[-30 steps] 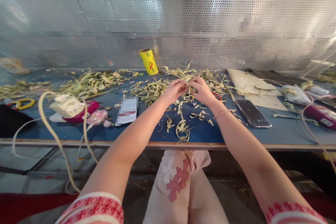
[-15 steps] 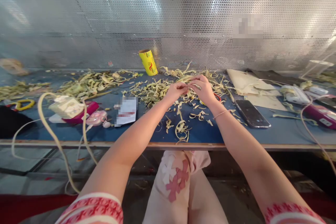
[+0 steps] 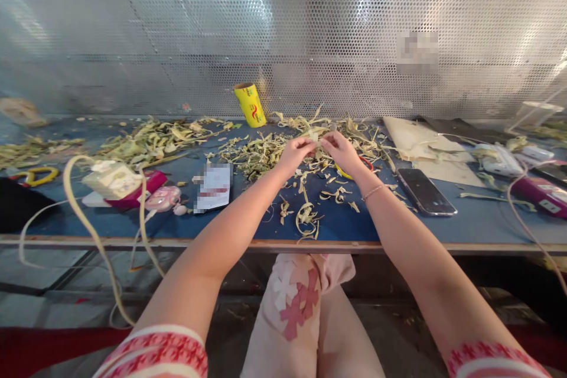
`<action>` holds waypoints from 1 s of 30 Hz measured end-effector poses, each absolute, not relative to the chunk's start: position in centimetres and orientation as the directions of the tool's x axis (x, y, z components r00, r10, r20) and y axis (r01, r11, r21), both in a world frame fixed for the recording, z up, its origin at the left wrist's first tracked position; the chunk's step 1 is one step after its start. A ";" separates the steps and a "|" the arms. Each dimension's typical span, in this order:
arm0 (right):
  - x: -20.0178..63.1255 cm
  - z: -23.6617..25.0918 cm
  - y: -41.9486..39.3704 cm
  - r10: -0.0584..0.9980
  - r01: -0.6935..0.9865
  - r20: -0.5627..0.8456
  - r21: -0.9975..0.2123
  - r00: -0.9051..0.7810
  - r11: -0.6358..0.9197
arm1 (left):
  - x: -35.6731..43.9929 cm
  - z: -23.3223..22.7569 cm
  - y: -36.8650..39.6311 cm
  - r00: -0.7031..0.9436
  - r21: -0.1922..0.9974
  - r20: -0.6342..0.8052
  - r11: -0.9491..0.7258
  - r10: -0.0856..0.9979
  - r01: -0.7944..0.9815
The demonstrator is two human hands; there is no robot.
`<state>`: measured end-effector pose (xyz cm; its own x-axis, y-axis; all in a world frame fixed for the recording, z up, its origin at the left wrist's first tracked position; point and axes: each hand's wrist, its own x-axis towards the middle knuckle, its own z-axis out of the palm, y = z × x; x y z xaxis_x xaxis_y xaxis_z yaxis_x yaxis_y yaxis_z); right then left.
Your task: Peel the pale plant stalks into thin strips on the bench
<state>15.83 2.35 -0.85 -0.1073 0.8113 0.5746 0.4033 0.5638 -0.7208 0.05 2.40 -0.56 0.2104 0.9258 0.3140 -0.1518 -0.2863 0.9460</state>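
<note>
Head view, nearest first: the person's knees sit under the front edge of the counter [image 3: 398,221], and both bare forearms reach out over it. Just past that edge lies a small curl of pale green scraps [image 3: 307,217] on the blue top, close enough to the lip that a sweep of a wrist could push it onto the floor.

Farther in, the left hand [image 3: 296,153] and right hand [image 3: 340,151] meet fingertip to fingertip, each pinched nearly closed on a small pale plant strip [image 3: 315,137] held between them just above the counter. The piece is tiny and mostly hidden by the fingers, so I cannot tell how firm the hold is; a thin, dry strip like this could tear unevenly or slip out and vanish among the look-alike litter below.

Under the right hand, a red and yellow handled tool [image 3: 354,169] lies half buried in trimmings; whether it has a blade cannot be seen, but a hand dropping onto it blind might be hurt. To the right, a phone [image 3: 426,191] lies flat near the right wrist, and a white cable [image 3: 521,212] loops nearby; a wide elbow movement could drag either.

Beyond the hands spreads the main heap of trimmings [image 3: 261,153], and behind it a tilted yellow roll [image 3: 250,104] stands by the perforated metal wall [image 3: 310,29], looking easy to knock over.
</note>
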 end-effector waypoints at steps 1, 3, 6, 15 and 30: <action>15.8 -1.0 2.5 0.820 0.407 0.557 -0.724 -0.129 0.556 | 0.0 -0.5 2.5 0.191 0.947 0.283 -0.243 0.940 -0.209; 15.8 -1.3 2.6 0.826 0.430 0.539 -0.715 -0.163 0.551 | -0.2 -0.4 2.7 0.168 0.944 0.228 -0.175 0.959 -0.281; 15.8 -1.3 2.6 0.824 0.421 0.544 -0.718 -0.157 0.554 | -0.4 -0.3 2.8 0.172 0.944 0.185 -0.126 0.967 -0.306; 15.9 -0.7 2.7 0.872 0.162 0.489 -0.863 0.029 0.479 | -0.3 -0.5 2.3 0.314 0.960 0.215 -0.142 0.925 -0.241; 15.6 0.0 1.8 0.816 0.258 0.556 -0.775 -0.156 0.577 | 0.3 -0.4 1.4 0.315 0.979 0.203 -0.184 0.927 -0.092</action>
